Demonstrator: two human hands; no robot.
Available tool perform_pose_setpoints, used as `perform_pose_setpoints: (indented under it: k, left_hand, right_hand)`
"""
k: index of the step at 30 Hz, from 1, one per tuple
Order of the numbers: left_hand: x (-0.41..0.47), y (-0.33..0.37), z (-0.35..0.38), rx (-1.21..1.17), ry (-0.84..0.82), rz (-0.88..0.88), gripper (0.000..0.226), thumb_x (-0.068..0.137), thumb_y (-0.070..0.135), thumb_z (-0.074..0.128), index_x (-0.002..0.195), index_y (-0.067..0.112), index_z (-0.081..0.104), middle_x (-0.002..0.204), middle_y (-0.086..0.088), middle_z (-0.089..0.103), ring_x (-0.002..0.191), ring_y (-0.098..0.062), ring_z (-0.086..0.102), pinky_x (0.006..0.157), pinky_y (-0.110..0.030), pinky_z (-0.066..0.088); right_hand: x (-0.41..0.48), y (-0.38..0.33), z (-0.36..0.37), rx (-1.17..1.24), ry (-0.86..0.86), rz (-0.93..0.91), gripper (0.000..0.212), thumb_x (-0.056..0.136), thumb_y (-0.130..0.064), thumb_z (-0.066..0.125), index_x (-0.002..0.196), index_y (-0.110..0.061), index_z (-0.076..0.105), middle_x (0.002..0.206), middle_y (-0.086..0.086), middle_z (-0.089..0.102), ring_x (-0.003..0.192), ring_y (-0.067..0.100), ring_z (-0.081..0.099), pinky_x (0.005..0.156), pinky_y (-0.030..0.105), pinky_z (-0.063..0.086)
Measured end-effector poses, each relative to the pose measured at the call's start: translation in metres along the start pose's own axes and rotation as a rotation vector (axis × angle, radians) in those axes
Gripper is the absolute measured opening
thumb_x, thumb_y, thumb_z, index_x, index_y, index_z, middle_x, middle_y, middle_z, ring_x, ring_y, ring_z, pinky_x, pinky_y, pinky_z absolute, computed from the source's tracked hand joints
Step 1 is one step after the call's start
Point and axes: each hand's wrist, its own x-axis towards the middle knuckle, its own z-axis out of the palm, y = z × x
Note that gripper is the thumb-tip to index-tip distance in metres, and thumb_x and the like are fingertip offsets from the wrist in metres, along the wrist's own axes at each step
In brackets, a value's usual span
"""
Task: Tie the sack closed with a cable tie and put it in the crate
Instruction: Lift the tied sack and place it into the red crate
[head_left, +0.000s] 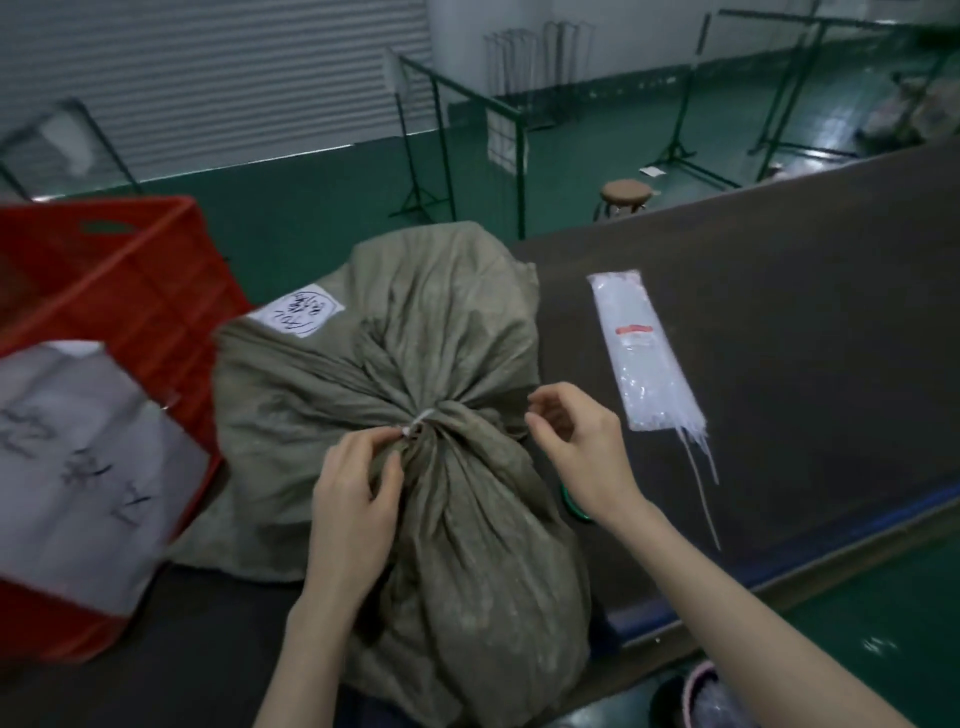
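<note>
Pinching the cable tie (418, 421), left hand (353, 499) half-hides it.

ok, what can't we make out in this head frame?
Head view:
- cable tie: only a white bit shows; lock hidden by sack folds and left hand.
- right hand: fingers curled; whether they pinch the tie's tail is too fine to tell.
- crate: inside covered by a white sheet, cut by the left edge.
- label: writing blurred.

Sack (415, 364) lies on table (779, 312), crate (130, 291) just left of it, cable-tie packet (644, 353) to its right, stool (626, 193) behind table
</note>
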Motion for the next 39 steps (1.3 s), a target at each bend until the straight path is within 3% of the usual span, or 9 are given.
perform_pose_setpoints:
  k: [5, 9, 14, 19, 22, 25, 29, 33, 39]
  left_hand:
    - [-0.009, -0.027, -0.023, 0.094, 0.15, -0.111, 0.021, 0.087, 0.019, 0.052, 0.105, 0.018, 0.062, 0.105, 0.005, 0.061, 0.103, -0.02, 0.055, 0.091, -0.042, 0.044]
    - [-0.007, -0.046, -0.034, 0.167, 0.271, -0.328, 0.028, 0.087, 0.019, 0.058, 0.115, 0.019, 0.058, 0.122, -0.003, 0.056, 0.118, -0.026, 0.047, 0.099, -0.051, 0.035]
    - [0.009, -0.069, -0.038, 0.05, 0.323, -0.695, 0.077, 0.085, 0.03, 0.066, 0.146, 0.012, 0.022, 0.153, -0.011, 0.02, 0.14, -0.034, 0.022, 0.11, -0.054, 0.018]
    - [0.019, -0.096, -0.039, -0.156, 0.265, -0.857, 0.105, 0.076, 0.041, 0.074, 0.151, 0.018, 0.004, 0.157, -0.011, 0.008, 0.143, -0.034, 0.019, 0.113, -0.057, 0.022]
    - [0.017, -0.11, -0.037, -0.436, 0.212, -1.012, 0.107, 0.059, 0.054, 0.081, 0.147, 0.023, 0.028, 0.149, -0.011, 0.034, 0.132, -0.033, 0.04, 0.109, -0.051, 0.034]
    - [0.016, -0.117, -0.035, -0.798, 0.221, -1.101, 0.094, 0.056, 0.043, 0.084, 0.139, 0.026, 0.043, 0.131, -0.01, 0.057, 0.11, -0.032, 0.059, 0.098, -0.052, 0.046]
    - [0.014, -0.118, -0.034, -0.966, 0.185, -1.128, 0.079, 0.064, 0.036, 0.08, 0.135, 0.027, 0.048, 0.125, -0.009, 0.063, 0.108, -0.03, 0.062, 0.09, -0.044, 0.05]
    - [0.015, -0.111, -0.034, -1.052, 0.141, -1.207, 0.045, 0.076, 0.029, 0.072, 0.118, 0.018, 0.06, 0.113, -0.013, 0.068, 0.103, -0.032, 0.063, 0.082, -0.04, 0.051]
    - [0.018, -0.102, -0.036, -1.066, 0.119, -1.211, 0.038, 0.08, 0.029, 0.069, 0.114, 0.014, 0.062, 0.109, -0.014, 0.069, 0.102, -0.032, 0.063, 0.081, -0.041, 0.051]
  right_hand:
    - [0.023, -0.015, 0.026, -0.018, -0.022, -0.079, 0.016, 0.08, -0.01, 0.066, 0.096, -0.009, 0.062, 0.091, 0.004, 0.06, 0.082, 0.02, 0.058, 0.077, 0.03, 0.048]
    - [0.045, -0.02, 0.041, -0.087, 0.015, -0.084, 0.037, 0.079, -0.021, 0.065, 0.113, -0.008, 0.056, 0.117, 0.012, 0.052, 0.109, 0.029, 0.047, 0.093, 0.026, 0.032]
    - [0.085, -0.014, 0.053, -0.091, 0.005, 0.197, 0.08, 0.079, -0.038, 0.07, 0.143, -0.016, 0.029, 0.153, 0.013, 0.021, 0.138, 0.033, 0.019, 0.109, 0.05, 0.02]
    - [0.108, 0.008, 0.062, 0.133, -0.008, 0.435, 0.107, 0.065, -0.05, 0.078, 0.148, -0.021, 0.017, 0.155, 0.01, 0.02, 0.141, 0.034, 0.021, 0.114, 0.054, 0.023]
    - [0.112, 0.015, 0.064, 0.329, 0.022, 0.515, 0.109, 0.063, -0.047, 0.081, 0.148, -0.023, 0.017, 0.152, 0.01, 0.026, 0.137, 0.029, 0.031, 0.113, 0.048, 0.03]
    - [0.113, 0.026, 0.064, 0.555, 0.076, 0.652, 0.102, 0.064, -0.035, 0.083, 0.145, -0.021, 0.023, 0.141, 0.008, 0.043, 0.12, 0.023, 0.047, 0.102, 0.038, 0.039]
    - [0.109, 0.038, 0.07, 0.737, 0.068, 0.749, 0.099, 0.051, -0.04, 0.087, 0.136, -0.021, 0.04, 0.128, 0.007, 0.058, 0.107, 0.023, 0.06, 0.097, 0.043, 0.048]
    - [0.103, 0.039, 0.071, 0.838, 0.084, 0.753, 0.07, 0.068, -0.027, 0.081, 0.13, -0.018, 0.05, 0.12, 0.006, 0.063, 0.101, 0.022, 0.063, 0.085, 0.037, 0.051]
    - [0.094, 0.033, 0.07, 0.894, 0.155, 0.754, 0.057, 0.073, -0.018, 0.077, 0.126, -0.017, 0.056, 0.109, 0.003, 0.066, 0.095, 0.019, 0.064, 0.072, 0.028, 0.051]
